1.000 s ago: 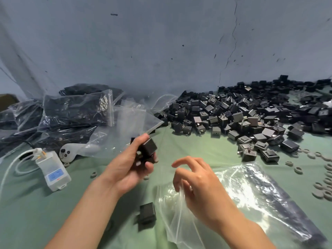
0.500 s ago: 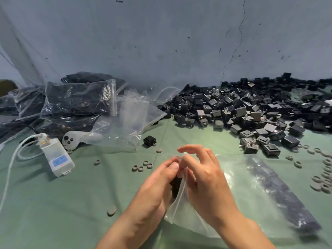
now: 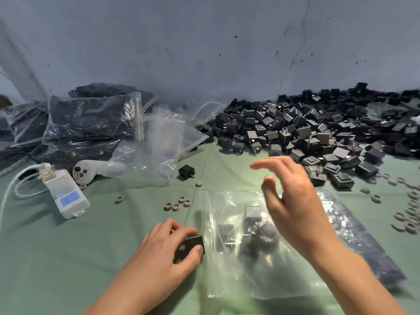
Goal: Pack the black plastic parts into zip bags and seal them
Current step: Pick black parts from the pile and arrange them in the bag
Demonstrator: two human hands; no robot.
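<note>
The green cloth-covered table (image 3: pixel 68 258) runs back to a blue-grey, cracked wall (image 3: pixel 204 53). Bare cloth lies front left and between the two hands.

A loose heap of black plastic parts (image 3: pixel 306 128), boxy and matte, some with metal prongs, fills the far right up to the wall. Filled bags (image 3: pixel 91 119), glossy and creased, are stacked far left, with flat empty bags (image 3: pixel 163 144) leaning against them.

A clear zip bag (image 3: pixel 256 280) lies flat at front centre, its zip strip along the left edge. It holds several bagged parts (image 3: pixel 256 237).

The right hand (image 3: pixel 293 201) hovers above this bag, fingers spread and loose, holding nothing.

The left hand (image 3: pixel 159 253) rests on the cloth and pinches one black part (image 3: pixel 189 245) between thumb and fingers, just beside the zip edge.

A white device (image 3: pixel 66 196) with a cable lies at left. Small grey rings (image 3: pixel 177 205) dot the centre.
</note>
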